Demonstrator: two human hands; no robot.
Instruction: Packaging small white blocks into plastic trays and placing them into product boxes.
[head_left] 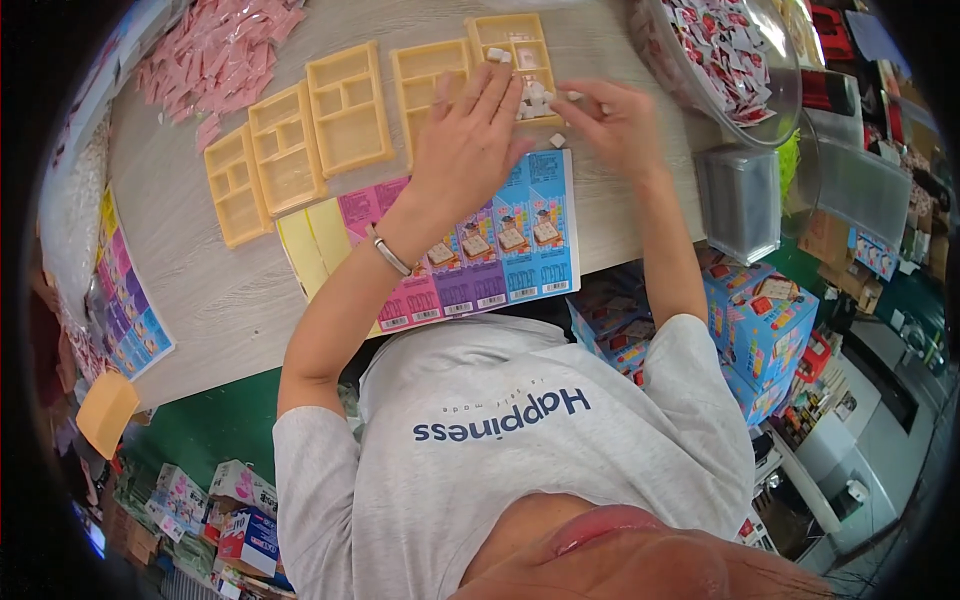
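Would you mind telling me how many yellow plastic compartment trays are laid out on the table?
5, in a row: far-left tray, second tray, third tray, fourth tray partly under the left hand, fifth tray by the right hand. None seems hidden.

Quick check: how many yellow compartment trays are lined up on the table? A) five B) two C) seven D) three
A: five yellow trays lie in a row across the table, and the left hand and right hand are both at the rightmost tray, where small white pieces sit.
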